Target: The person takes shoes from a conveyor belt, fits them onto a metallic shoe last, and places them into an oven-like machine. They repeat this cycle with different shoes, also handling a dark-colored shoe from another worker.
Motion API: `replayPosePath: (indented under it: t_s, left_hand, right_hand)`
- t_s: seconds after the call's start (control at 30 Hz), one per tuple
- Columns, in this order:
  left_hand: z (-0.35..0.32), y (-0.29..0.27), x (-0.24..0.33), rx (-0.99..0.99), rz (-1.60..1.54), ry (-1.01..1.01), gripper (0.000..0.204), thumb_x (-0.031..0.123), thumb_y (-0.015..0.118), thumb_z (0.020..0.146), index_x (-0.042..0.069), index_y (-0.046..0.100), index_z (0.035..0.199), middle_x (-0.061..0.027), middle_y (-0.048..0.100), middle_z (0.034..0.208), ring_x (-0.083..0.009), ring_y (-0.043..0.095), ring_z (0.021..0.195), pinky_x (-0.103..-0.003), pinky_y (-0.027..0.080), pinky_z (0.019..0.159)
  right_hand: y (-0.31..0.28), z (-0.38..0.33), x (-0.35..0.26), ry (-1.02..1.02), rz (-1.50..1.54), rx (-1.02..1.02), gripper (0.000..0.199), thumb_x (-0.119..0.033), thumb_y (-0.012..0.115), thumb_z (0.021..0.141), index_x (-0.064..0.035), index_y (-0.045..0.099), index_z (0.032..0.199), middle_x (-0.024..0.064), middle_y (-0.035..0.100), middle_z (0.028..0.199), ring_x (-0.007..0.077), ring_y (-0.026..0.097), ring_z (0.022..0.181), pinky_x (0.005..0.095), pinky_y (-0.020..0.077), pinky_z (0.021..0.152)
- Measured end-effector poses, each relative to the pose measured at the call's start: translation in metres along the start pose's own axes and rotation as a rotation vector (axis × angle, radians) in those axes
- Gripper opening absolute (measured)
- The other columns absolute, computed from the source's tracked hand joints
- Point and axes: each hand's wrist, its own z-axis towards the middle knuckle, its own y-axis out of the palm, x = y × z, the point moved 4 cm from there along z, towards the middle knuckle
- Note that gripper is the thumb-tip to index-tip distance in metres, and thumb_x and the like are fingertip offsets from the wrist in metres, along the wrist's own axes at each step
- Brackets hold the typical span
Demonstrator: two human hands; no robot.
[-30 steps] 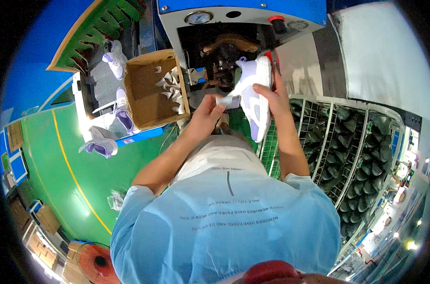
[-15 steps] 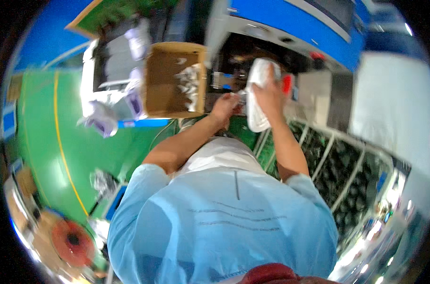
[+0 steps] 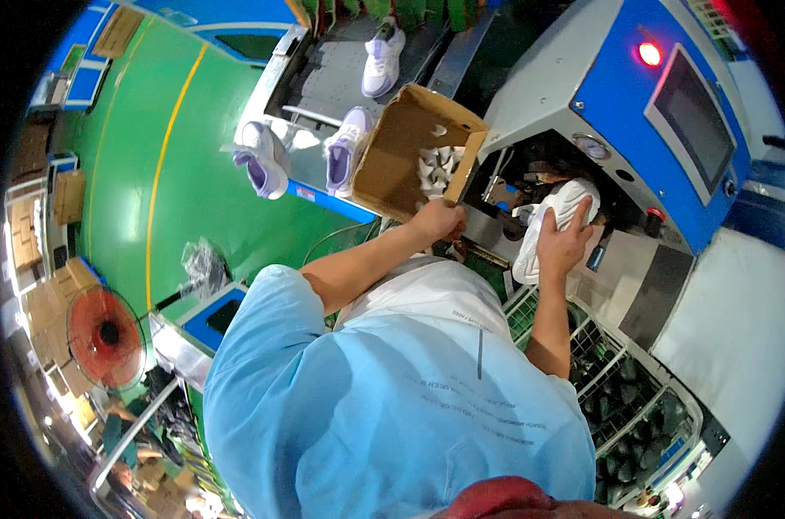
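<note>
The right hand [image 3: 564, 242] clasps a white sneaker [image 3: 548, 227] at the mouth of the blue-and-grey press machine [image 3: 617, 104] — seating it looks the step in hand — while the left hand [image 3: 440, 221], fingers curled, rests at the cardboard box [image 3: 401, 147] rim, so next comes a steady push inward.

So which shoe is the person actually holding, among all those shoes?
Find the big blue and grey machine with the red light. In its dark opening, the right hand presses a white shoe. Unlike the shoes on the conveyor, it is all white and being held.

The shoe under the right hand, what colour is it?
White; the head view shows the shoe under the right hand.
</note>
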Motion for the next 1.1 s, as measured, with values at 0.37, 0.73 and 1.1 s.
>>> replayPosePath:
  t_s: [0.37,0.73,1.1]
  left_hand:
    - [-0.052,0.084,0.018,-0.677,-0.026,-0.244,0.096,0.082,0.037,0.092,0.003,0.044,0.147,-0.0260,0.069,0.108,-0.0286,0.068,0.085,-0.041,0.057,0.076]
    - [-0.080,0.049,-0.007,-0.765,0.564,-0.191,0.074,0.067,0.052,0.092,0.006,0.064,0.133,-0.0170,0.071,0.118,-0.0269,0.069,0.099,-0.038,0.052,0.094]
    - [-0.160,0.021,0.086,-0.378,1.051,0.461,0.058,0.052,0.059,0.088,0.002,0.069,0.115,-0.0251,0.071,0.102,-0.0403,0.068,0.094,-0.046,0.053,0.085]
  right_hand:
    - [-0.036,-0.152,0.027,-0.239,-0.003,0.235,0.075,-0.029,0.080,0.085,-0.0121,0.050,0.151,0.0208,0.050,0.113,0.0416,0.065,0.096,0.0453,0.0557,0.080]
    - [0.023,-0.108,0.068,0.493,1.673,-0.400,0.049,-0.031,0.062,0.102,-0.0047,0.052,0.141,0.0109,0.065,0.132,0.0259,0.068,0.109,0.0424,0.0565,0.091]
    - [-0.037,-0.188,0.052,0.340,1.711,0.031,0.051,-0.009,0.069,0.092,-0.0016,0.054,0.139,0.0146,0.067,0.123,0.0272,0.069,0.106,0.0409,0.0565,0.094]
